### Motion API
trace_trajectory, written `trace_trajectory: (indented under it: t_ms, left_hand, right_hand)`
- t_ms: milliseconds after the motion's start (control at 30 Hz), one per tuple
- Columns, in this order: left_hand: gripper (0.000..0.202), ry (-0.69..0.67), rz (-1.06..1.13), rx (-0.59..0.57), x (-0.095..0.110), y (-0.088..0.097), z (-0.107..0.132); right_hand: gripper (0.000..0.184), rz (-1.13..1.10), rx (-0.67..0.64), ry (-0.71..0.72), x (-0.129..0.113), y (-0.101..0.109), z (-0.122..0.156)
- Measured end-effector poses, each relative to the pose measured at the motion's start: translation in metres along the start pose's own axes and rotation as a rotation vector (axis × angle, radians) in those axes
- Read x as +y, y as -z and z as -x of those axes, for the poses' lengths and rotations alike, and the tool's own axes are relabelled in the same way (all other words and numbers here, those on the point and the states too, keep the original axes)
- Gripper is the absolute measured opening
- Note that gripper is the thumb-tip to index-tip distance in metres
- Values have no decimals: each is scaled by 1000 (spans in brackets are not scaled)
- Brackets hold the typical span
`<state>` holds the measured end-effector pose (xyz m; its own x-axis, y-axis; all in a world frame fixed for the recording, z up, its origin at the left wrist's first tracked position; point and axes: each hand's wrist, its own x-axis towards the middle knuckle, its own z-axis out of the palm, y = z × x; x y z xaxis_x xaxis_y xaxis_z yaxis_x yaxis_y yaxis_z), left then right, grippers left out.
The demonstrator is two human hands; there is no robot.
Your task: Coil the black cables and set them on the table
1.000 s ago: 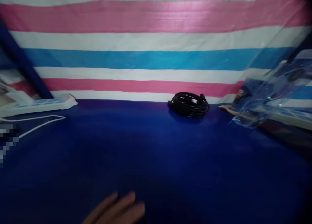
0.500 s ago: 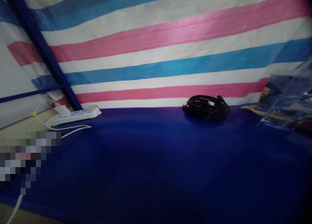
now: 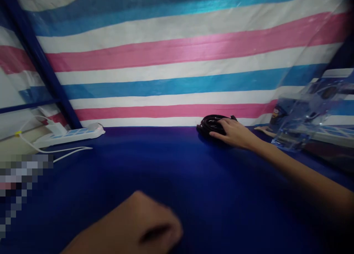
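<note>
A coil of black cable [image 3: 206,127] lies at the back of the blue tabletop, close to the striped sheet. My right hand [image 3: 232,132] reaches in from the right and grips the coil's near right side, thumb at the front and fingers over the top. Part of the coil is hidden beneath that hand. Low in the foreground, my left hand [image 3: 157,222] is blurred and curled in a loose fist above the table, with a dark gap inside the curl and nothing visible in it.
A white power strip [image 3: 74,135] with a plugged-in adapter [image 3: 56,128] and white cord [image 3: 66,149] sits at the back left. Clear plastic items [image 3: 298,125] stand on the right, beside my right forearm. The striped sheet [image 3: 166,88] closes off the back.
Both hands have come into view. My right hand has reached the cable coil; my left has appeared at the bottom. The view has turned slightly right.
</note>
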<state>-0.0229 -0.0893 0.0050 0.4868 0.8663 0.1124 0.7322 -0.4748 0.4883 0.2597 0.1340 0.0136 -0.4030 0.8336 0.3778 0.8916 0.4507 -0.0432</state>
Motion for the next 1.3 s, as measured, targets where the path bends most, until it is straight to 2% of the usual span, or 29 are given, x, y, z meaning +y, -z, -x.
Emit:
trace_trajectory:
  t_ms: [67,100,167,200,267,367,433,500,567,600,633,667,733,800,900,967,1000,1100,1133,1200,1300]
  left_hand:
    - [26,-42,4,-39,-3,2,-41]
    - [26,-58,-2,-45,-6,0,-61]
    - [26,14,-6,102,-14,-8,-97]
    - [27,33,-4,136,-19,-12,-110]
    - [27,100,104,185,-30,-18,-123]
    - [25,262,453,152,-45,-16,-120]
    - [32,349,602,93,-48,-7,-116]
    - [46,336,748,23,-40,6,-120]
    - [56,197,986,19,-22,21,-132]
    - [56,81,1090,70,-10,29,-140]
    - [53,-3,1177,182,2,36,-149]
    - [48,-17,1238,295,13,42,-158]
    - [38,25,1274,496,28,50,-173]
    - [32,82,1201,545,30,55,-181]
    - [27,175,954,430,9,62,-178]
    - [24,255,805,395,-17,74,-166]
    - [23,284,748,410,-33,83,-157]
    - [24,394,516,548,-80,117,-121]
    - [24,433,426,607,-94,128,-107]
    - [29,490,282,711,-113,145,-82]
    - [38,488,149,772,-123,153,-66]
  right_hand:
    - [72,-22,-253,-35,1,-2,-14]
    - [73,-41,-335,-60,-2,-2,-22]
    - [67,-69,-400,-103,-10,-3,-39]
    - [58,-79,-406,-118,-13,-4,-47]
    - [37,-116,-428,-149,-18,-8,-58]
    - [16,-205,-448,-162,-28,-5,-54]
    - [14,-294,-432,-151,-43,6,-39]
    - [14,-452,-342,-128,-64,25,-22]
    - [11,-906,-158,-168,-86,46,-9]
    - [9,-1063,-136,-119,-96,55,-5]
    - [10,-1178,-97,-45,-104,62,-3]
    - [16,-1236,-77,29,-109,67,-2]
    - [26,-1198,-71,132,-114,72,-3]
    - [31,-993,-61,124,-112,70,-5]
    - [46,-722,-29,5,-99,66,-4]
    - [47,-726,45,-150,-79,67,-1]
    - [45,-773,126,-257,-65,68,1]
    - [41,-753,497,-547,-13,74,10]
    - [43,-747,548,-572,4,74,13]
    - [47,-612,562,-521,30,73,20]
    - [50,-403,434,-377,41,64,22]
